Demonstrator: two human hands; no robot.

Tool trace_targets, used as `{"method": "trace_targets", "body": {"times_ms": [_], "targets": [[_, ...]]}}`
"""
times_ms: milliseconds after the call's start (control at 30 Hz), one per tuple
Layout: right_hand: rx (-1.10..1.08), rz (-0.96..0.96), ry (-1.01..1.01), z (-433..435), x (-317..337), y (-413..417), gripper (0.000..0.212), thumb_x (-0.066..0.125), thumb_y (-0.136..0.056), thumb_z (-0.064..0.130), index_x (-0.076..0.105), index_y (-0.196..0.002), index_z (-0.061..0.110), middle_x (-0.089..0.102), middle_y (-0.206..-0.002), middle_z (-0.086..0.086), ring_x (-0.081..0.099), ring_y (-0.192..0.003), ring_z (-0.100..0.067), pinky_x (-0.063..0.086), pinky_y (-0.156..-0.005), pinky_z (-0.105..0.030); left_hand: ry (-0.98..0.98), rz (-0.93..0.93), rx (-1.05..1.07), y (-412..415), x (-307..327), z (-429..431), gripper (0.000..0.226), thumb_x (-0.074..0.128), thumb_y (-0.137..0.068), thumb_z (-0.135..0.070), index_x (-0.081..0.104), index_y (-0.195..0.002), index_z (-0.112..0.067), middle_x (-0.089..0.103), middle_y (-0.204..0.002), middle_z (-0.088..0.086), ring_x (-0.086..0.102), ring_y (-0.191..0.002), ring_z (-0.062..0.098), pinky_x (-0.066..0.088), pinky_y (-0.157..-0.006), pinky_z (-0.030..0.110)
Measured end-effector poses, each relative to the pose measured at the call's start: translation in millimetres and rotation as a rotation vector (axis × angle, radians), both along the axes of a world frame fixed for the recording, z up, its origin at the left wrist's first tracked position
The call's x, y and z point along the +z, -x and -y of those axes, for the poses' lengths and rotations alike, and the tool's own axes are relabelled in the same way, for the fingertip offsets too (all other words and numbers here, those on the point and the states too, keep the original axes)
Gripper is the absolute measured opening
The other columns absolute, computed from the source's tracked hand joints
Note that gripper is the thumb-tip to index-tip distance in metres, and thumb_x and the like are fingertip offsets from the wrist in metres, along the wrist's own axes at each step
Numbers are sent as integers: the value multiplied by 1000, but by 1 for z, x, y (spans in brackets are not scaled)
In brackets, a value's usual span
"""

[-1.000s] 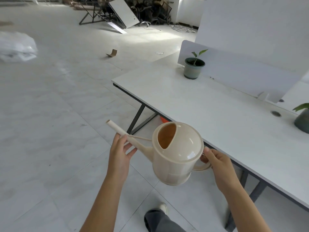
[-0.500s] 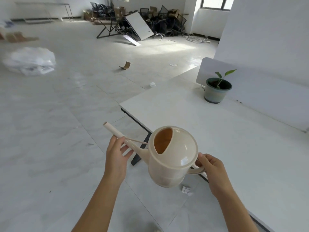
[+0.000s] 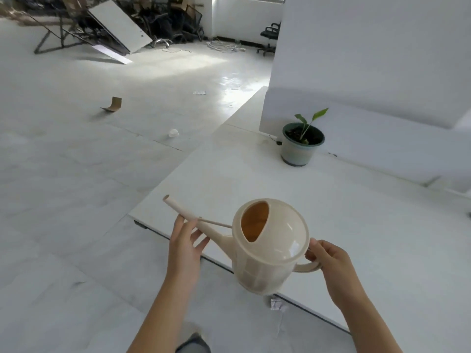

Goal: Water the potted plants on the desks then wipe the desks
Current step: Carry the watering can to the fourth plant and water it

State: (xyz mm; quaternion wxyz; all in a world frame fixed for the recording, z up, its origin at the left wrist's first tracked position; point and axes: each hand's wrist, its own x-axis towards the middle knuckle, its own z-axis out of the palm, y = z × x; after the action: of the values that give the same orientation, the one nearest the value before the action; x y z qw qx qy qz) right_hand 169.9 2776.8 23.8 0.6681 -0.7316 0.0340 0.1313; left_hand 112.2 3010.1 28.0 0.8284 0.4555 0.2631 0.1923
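I hold a cream plastic watering can level over the near corner of a white desk. My right hand grips its loop handle at the back. My left hand supports the long spout from below, fingers curled loosely around it. The spout points left and away from me. A small green seedling grows in a grey-green pot, which stands at the far side of the desk against a white divider panel. The pot is well beyond the can.
A crumpled paper ball lies on the floor under the desk edge. A folded cardboard piece and a small white cup lie on the tiled floor to the left. Stacked chairs and leaning boards fill the far corner.
My view has moved closer to the desk corner and the potted seedling. The can now hangs over the desk edge; both hands keep the same hold.
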Motion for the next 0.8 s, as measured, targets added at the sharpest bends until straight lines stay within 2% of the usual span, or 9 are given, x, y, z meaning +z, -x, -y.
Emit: {"method": "trace_targets", "body": {"times_ms": [67,200,333,433,533,600,633,700,800], "targets": [[-113,-7,-33,-11,-2,-5,37,54,-89,20,57,-73,-12,61,-60,-1,63,-63,-2,38,-85,-31,-24,17,-122,-27,2,-19,38,42,-94,-15,48,-132,-14,60,-108,2,58,-98,18,50,-83,34],[-322,-8,-60,-35,4,-8,34,52,-90,21,58,-62,3,58,-48,8,54,-69,-17,37,-84,-34,-32,34,-293,-74,10,-46,39,45,-94,-16,49,-132,-20,60,-109,1,58,-102,19,50,-86,35],[-503,8,-94,-46,14,-12,37,49,-92,22,59,-62,3,62,-47,6,60,-61,-8,42,-86,-33,24,59,-423,-114,13,-47,29,44,-94,-13,57,-116,-27,62,-100,-4,58,-97,16,48,-90,35],[-626,24,-98,-46,18,-17,37,49,-92,22,60,-63,3,65,-48,5,63,-54,-1,43,-84,-33,60,98,-488,-135,9,-34,26,43,-93,-11,57,-111,-23,61,-99,-5,56,-100,16,45,-92,34],[-688,33,-90,-36,24,-27,33,52,-90,24,63,-68,3,70,-55,6,67,-64,-5,44,-90,-35,35,81,-549,-153,1,-13,36,44,-92,-10,52,-127,-20,58,-120,-6,51,-118,15,41,-100,37],[-720,26,-83,-27,26,-34,35,58,-82,37,65,-69,5,72,-58,6,66,-74,-13,45,-90,-34,-3,51,-600,-167,-4,1,41,45,-92,-11,49,-130,-25,55,-129,-7,48,-125,16,39,-105,41],[-741,28,-85,-22,26,-38,35,60,-80,40,65,-68,7,72,-58,7,66,-79,-17,44,-90,-34,-15,50,-629,-174,-5,8,42,45,-91,-11,49,-130,-26,56,-126,-6,49,-124,18,40,-103,42],[-762,15,-93,-11,28,-49,30,58,-84,31,66,-68,8,72,-57,8,61,-89,-25,43,-89,-35,2,43,-659,-189,-5,23,44,46,-91,-11,45,-132,-27,57,-115,-2,54,-114,22,46,-95,40],[-771,21,-93,7,30,-65,34,64,-77,42,68,-63,11,75,-67,0,61,-86,-23,44,-88,-34,75,2,-683,-213,-7,48,56,48,-91,-9,33,-138,-35,56,-100,4,56,-99,23,49,-88,41]]}}
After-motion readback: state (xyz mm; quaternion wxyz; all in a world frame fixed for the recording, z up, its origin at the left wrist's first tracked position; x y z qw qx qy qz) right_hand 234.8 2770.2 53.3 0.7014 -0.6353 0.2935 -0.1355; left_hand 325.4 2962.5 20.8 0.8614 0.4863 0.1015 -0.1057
